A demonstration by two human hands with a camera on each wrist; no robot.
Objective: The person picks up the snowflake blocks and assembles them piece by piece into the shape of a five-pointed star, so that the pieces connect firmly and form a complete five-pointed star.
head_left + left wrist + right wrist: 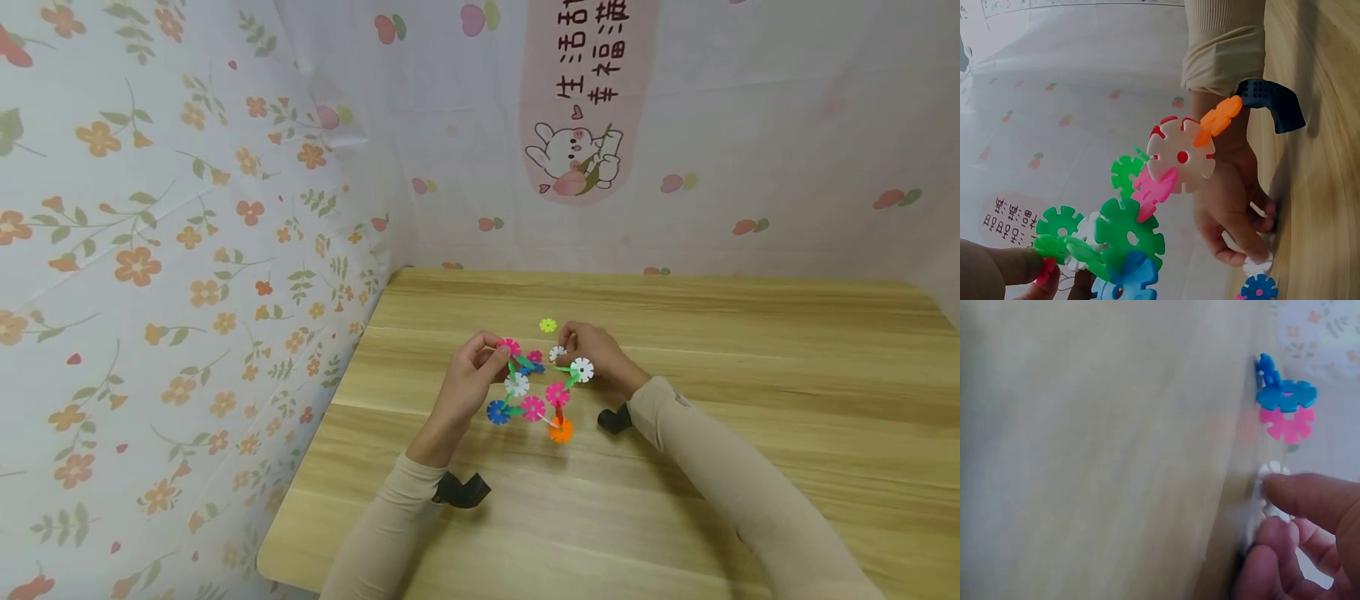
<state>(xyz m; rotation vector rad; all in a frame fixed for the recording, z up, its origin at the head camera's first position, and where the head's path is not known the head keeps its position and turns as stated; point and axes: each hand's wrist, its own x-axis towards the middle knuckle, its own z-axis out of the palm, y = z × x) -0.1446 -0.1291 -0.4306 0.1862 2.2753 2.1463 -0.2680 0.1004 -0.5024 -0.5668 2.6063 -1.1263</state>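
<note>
Between finger and thumb, my left hand [467, 379] pinches a pink disc [509, 347] at one end of a bent chain of notched plastic snowflake discs. Hanging in the chain are a blue disc [498, 412], an orange disc [560, 430], and several green, pink and white ones. The left wrist view shows a large green disc [1129, 236] of the chain up close. Just behind the chain, my right hand [597, 354] pinches a loose white snowflake disc [1275, 467] low over the table, with thumb and fingertips on it.
Beside the right fingertips lie blue discs [1288, 397] and a pink disc [1289, 428]. Farther back on the wooden table [735, 358] is a yellow-green disc [548, 325]. Patterned cloth [450, 150] hangs behind and at the left. Each wrist carries a black mount [462, 490].
</note>
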